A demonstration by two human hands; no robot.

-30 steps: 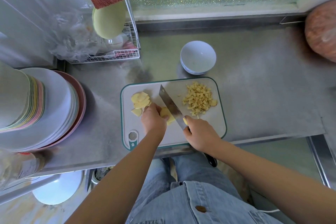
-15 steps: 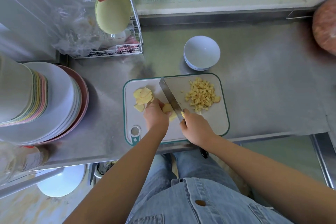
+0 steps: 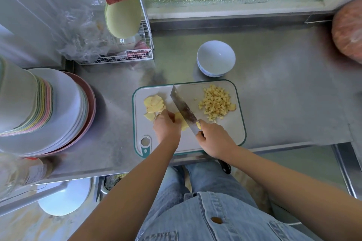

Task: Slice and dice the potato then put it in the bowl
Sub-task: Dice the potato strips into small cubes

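I see the left hand (image 3: pixel 166 129) curled over the potato piece (image 3: pixel 177 117) near the middle of the cutting board (image 3: pixel 233 127), its grip holding the piece down. The right hand (image 3: pixel 215 139) has a closed grip on the cleaver (image 3: pixel 182 107). The cleaver's long axis runs diagonally, the tip pointing far-left and the dark handle end sticking out behind the wrist. The blade lies against the piece's right side. 2 piles flank it: potato slices (image 3: pixel 153 104) to the left, touching the left hand, and diced potato (image 3: pixel 216 102) to the right, apart from the blade. The bowl (image 3: pixel 215 56) stands on the counter (image 3: pixel 284 94) just beyond the board's far edge. Stacked plates (image 3: pixel 64 113) sit well to the left.
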